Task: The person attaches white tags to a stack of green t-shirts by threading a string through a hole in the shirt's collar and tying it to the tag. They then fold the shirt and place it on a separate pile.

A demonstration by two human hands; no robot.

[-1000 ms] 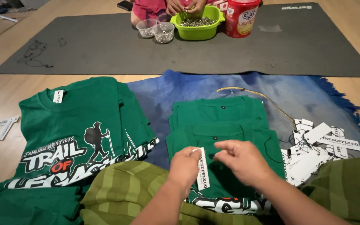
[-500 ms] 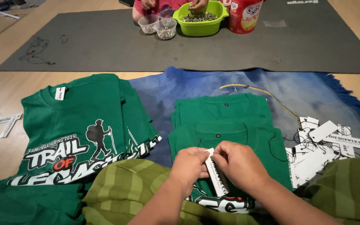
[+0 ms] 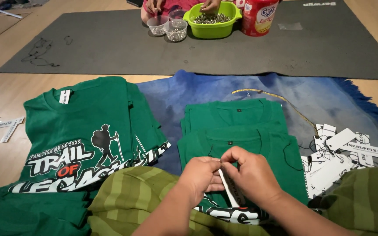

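My left hand (image 3: 201,177) and my right hand (image 3: 252,174) meet over a folded green shirt (image 3: 241,144) lying on my lap. Both pinch a narrow white paper tag (image 3: 232,192) that hangs down between them, its top end pressed to the shirt near the neckline. A second folded green shirt (image 3: 235,113) lies just beyond it. A stack of green printed shirts (image 3: 84,131) with white lettering and a hiker figure sits to the left.
A heap of white paper tags (image 3: 342,157) with strings lies at the right on a blue cloth (image 3: 259,89). Farther off, on a dark mat (image 3: 110,43), another person's hands reach into a green bowl (image 3: 213,19) beside two clear cups and a red tub (image 3: 259,16).
My hands moved up the folded shirt toward its neckline, bringing the white tag with them, and closed together. The camera tilted down slightly.
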